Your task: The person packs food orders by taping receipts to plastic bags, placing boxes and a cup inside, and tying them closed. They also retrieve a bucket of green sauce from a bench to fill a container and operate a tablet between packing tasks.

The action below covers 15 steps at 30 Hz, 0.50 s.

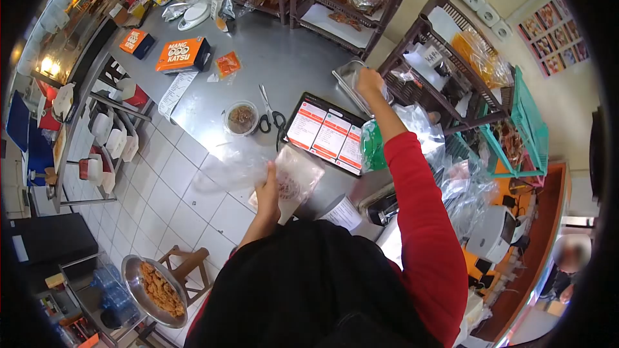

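Observation:
My left hand (pixel 267 192) is closed on a clear plastic bag (pixel 229 171) that spreads out to its left over the table's front edge. Beneath that hand lies a stack of printed plastic bags (pixel 300 180). My right arm is stretched forward, with my right hand (pixel 370 84) at a metal container (pixel 348 87) near the racks. Its fingers look curled, and whatever they grip is hidden. Between my hands are a tablet (pixel 325 133) showing order lists, black-handled scissors (pixel 273 120) and a lidded round tub (pixel 241 118) with brown contents.
Orange boxes (pixel 182 55), a receipt (pixel 175 95) and an orange sachet (pixel 227 64) lie on the metal table (pixel 277 51). Brown racks (pixel 445 84) with bagged food stand behind. A bowl of fried food (pixel 132 277) is at lower left. Another person (pixel 561 283) is at far right.

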Available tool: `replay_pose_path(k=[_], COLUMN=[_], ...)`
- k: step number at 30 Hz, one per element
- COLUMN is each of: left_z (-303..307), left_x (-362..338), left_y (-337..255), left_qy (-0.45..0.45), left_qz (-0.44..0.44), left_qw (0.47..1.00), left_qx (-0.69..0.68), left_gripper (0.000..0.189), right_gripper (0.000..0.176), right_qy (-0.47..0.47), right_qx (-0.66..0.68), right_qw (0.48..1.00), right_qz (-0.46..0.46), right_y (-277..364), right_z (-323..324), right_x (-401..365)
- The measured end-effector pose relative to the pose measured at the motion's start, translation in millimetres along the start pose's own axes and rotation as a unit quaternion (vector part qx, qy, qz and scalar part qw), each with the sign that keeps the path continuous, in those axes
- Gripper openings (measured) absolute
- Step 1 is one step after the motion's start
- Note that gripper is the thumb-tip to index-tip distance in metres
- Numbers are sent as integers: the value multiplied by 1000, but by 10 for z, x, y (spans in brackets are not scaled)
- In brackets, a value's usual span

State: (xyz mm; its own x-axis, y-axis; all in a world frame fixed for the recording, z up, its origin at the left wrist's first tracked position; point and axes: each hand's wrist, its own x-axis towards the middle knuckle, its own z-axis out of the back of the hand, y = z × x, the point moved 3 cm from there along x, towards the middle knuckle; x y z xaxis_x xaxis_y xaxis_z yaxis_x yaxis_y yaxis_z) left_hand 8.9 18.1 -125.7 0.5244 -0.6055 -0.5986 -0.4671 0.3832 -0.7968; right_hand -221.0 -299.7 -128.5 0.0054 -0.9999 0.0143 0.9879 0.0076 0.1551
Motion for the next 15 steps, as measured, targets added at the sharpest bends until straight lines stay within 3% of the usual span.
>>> replay_pose_path(k=[3,6,8,11,12,14,15], left_z=[-20,57,325,257,386,481,431], left_x=[-69,-123,276,382,488,597,523], left_y=[-200,-226,1,-148,-126,-67,-192], left_qy=[97,111,208,254,280,286,274], left_qz=[102,57,-160,-253,-224,-276,-209], left_qw=[990,987,914,838,874,850,882], left_qx=[-8,101,309,412,327,345,320], left_gripper=[40,36,36,24,23,22,24], right_gripper=[21,17,18,20,20,14,12], right_qy=[1,-36,-4,-23,-37,-99,-128], right_qx=[-44,-37,38,105,121,294,378], right_qw=[999,999,999,994,992,950,914], right_qz=[15,4,-5,-2,2,44,65], right_y=[-8,-79,-194,-261,-259,-232,-161], right_z=[68,190,279,460,521,676,816], right_x=[-48,-151,-195,-200,-223,-345,-455])
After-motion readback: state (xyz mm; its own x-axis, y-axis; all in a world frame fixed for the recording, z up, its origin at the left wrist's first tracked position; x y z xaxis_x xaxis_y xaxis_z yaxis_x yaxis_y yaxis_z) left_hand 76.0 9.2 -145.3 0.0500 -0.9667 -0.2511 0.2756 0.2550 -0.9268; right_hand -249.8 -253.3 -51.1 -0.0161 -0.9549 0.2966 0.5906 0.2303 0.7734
